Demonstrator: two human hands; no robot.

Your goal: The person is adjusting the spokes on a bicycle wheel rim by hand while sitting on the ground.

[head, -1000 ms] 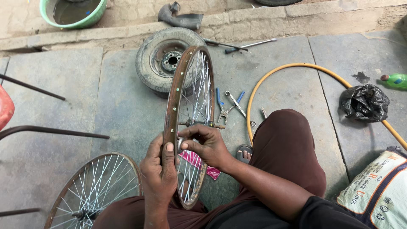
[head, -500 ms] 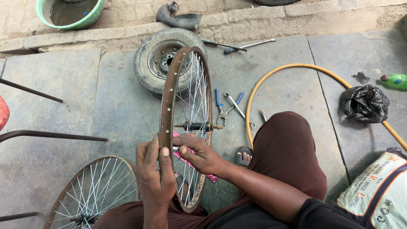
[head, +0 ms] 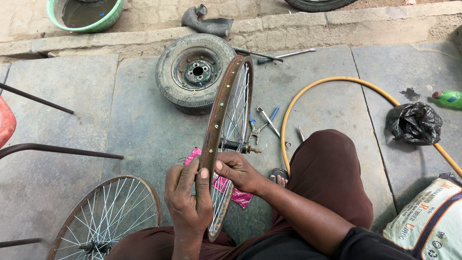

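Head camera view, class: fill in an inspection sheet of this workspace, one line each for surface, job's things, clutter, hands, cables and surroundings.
Surface: grey stone slab floor, dusty, with a raised kerb behind.
Job's things: rusty brown spoked bicycle wheel rim held upright on edge; pink cloth lying beneath it.
Clutter: blue-handled pliers, small black rubber tyre on its hub, black plastic bag, green plastic bottle, second silver spoked wheel lying flat.
Hands: left hand grips the rim, thumb on top; right hand pinches at the spokes beside it.
Cables: yellow hose curving across the floor.
Surroundings: green basin of water, printed white sack.
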